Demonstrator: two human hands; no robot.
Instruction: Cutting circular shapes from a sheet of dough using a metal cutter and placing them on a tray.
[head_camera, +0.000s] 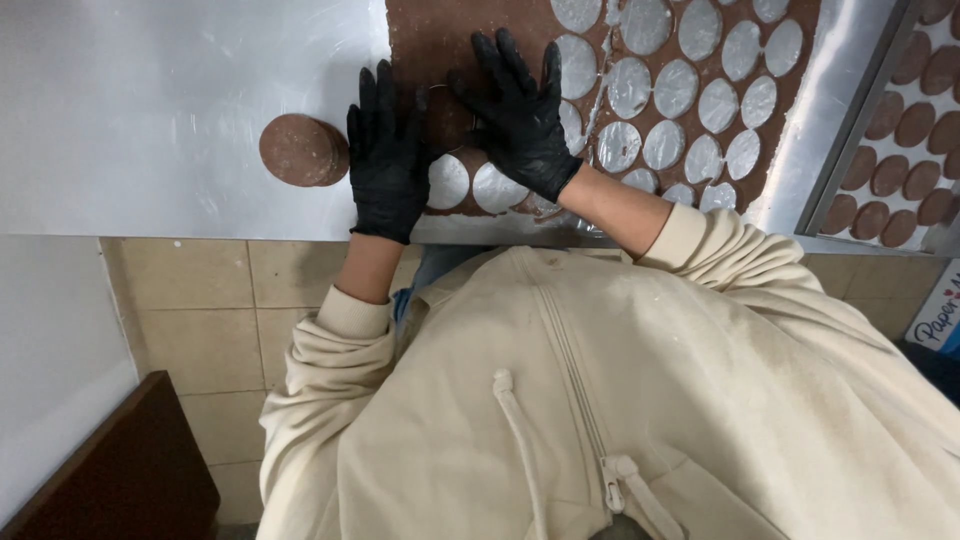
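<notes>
My left hand (388, 160), in a black glove, lies flat with the fingers together and stretched out, palm down on the near edge of the rolled sheet of brown dough (440, 40); it clasps nothing. My right hand (520, 115), also gloved in black, lies just beside it with the fingers spread apart, pressing down over what looks like a thin round cutter ring (440, 115) between the 2 hands. I cannot tell whether the fingers grip the ring or only bear on it.

The dough sheet lies on the steel table (150, 120), straight ahead of me. To the right of my hands it is punched full of round holes where the steel shows through; only the patch under and above my hands is still uncut.

I judge the dough to be soft, thin and easy to tear or stretch, likely a little tacky. A cut round is best lifted from under its edge, flat, not pinched in the middle.

Just left of my left hand stands a small stack of cut dough discs (300, 150). Far right, a tray (850, 130) carries rows of more brown discs (905, 125).
</notes>
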